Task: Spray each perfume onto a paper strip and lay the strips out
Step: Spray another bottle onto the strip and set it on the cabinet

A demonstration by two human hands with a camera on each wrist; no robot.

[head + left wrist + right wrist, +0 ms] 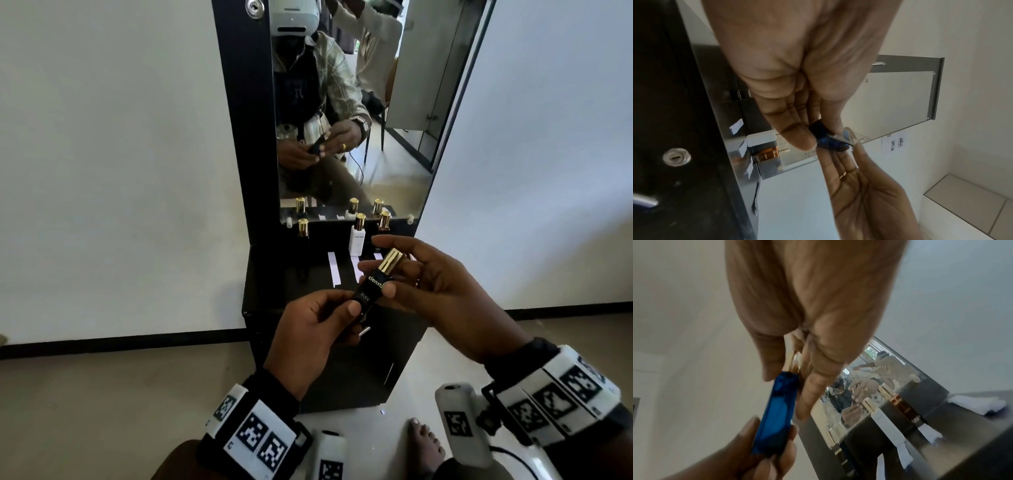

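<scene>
In the head view my left hand (342, 305) grips the lower body of a dark blue perfume bottle (371, 291), tilted up to the right above the black cabinet top (274, 284). Its gold cap (392, 262) sits between the thumb and fingers of my right hand (387, 267). In the right wrist view the blue perfume bottle (777, 412) reaches from my right hand (797, 382) down to the left fingers. In the left wrist view the blue perfume bottle (824, 139) is mostly hidden by fingers. White paper strips (334, 269) lie on the cabinet top.
Against the mirror (352, 120) stand a white bottle (356, 241), a black bottle (303, 231) to its left and a brown bottle (384, 221) to its right, all gold-capped. A bare foot (424, 442) rests on the floor below.
</scene>
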